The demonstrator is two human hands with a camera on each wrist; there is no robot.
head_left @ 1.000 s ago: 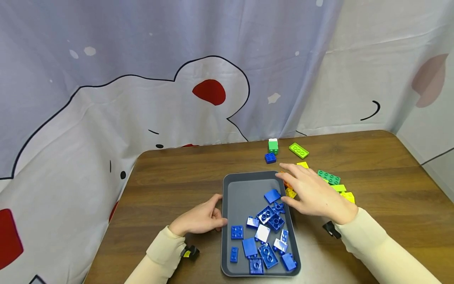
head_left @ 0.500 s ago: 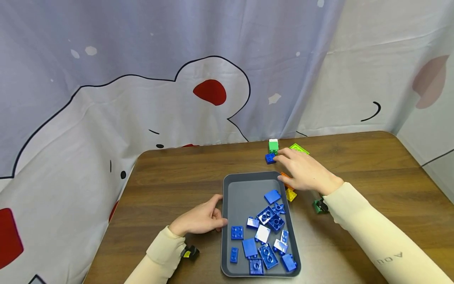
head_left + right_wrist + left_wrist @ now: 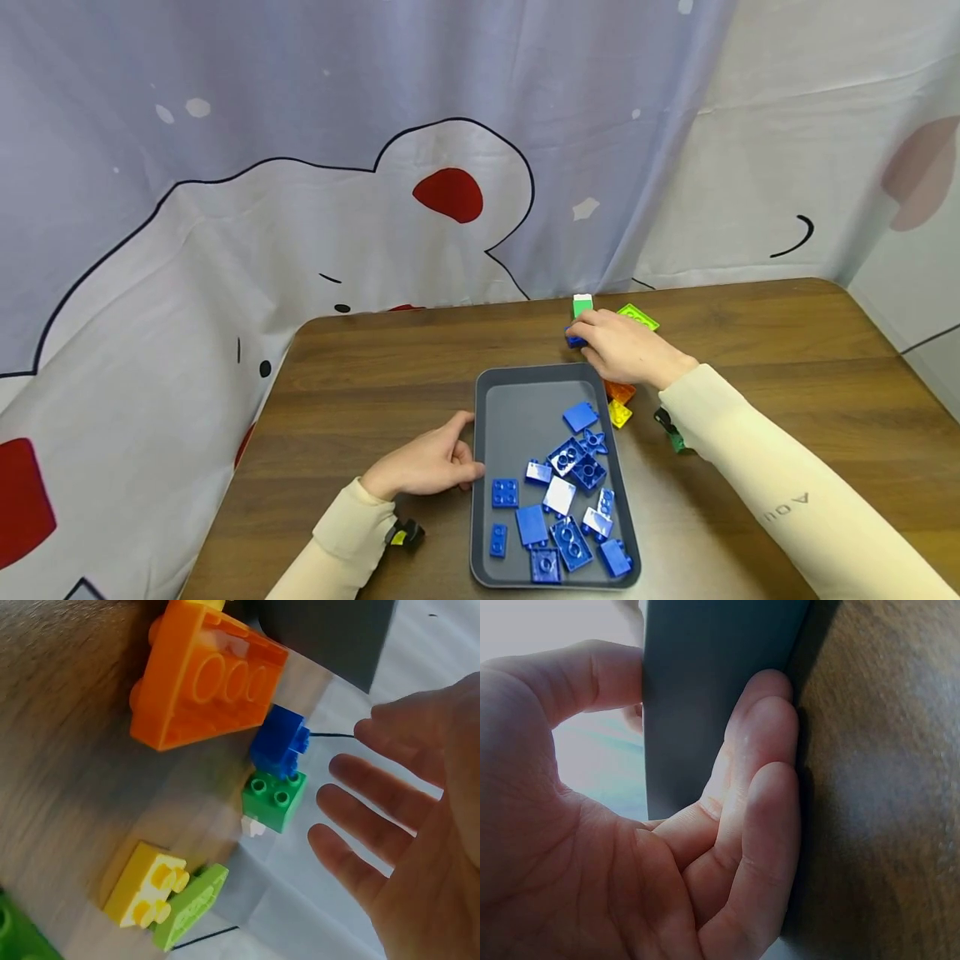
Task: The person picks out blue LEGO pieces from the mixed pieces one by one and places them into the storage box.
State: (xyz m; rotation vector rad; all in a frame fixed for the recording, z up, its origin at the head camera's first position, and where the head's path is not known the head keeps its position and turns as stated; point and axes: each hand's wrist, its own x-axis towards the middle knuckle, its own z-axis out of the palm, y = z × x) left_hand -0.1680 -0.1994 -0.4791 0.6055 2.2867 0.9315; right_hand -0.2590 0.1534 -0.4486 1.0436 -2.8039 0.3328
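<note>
My left hand [image 3: 431, 458] holds the left side of a dark grey tray [image 3: 536, 375]. Its thumb lies at the rim, and in the left wrist view the curled fingers [image 3: 769, 810] press the outer wall, close to the table. Several blue toy bricks [image 3: 532, 525] lie in the tray. Beyond the tray's far right corner, my right hand [image 3: 633, 346] reaches over a blue brick [image 3: 575, 339], partly hiding it. In the right wrist view the right hand's fingers are spread, with a gap between them and the blue brick [image 3: 277, 741].
A green brick [image 3: 582, 305] stands behind the blue one, with a lime plate [image 3: 639, 317] to its right. Orange [image 3: 620, 392] and yellow [image 3: 619, 414] bricks lie along the tray's right side. A yellow brick [image 3: 142, 889] shows in the right wrist view. A printed curtain [image 3: 300, 225] hangs behind the table.
My right hand has moved away from the bricks at the right, left and farther back, over the blue brick beyond the tray. The left hand stays at the tray's side.
</note>
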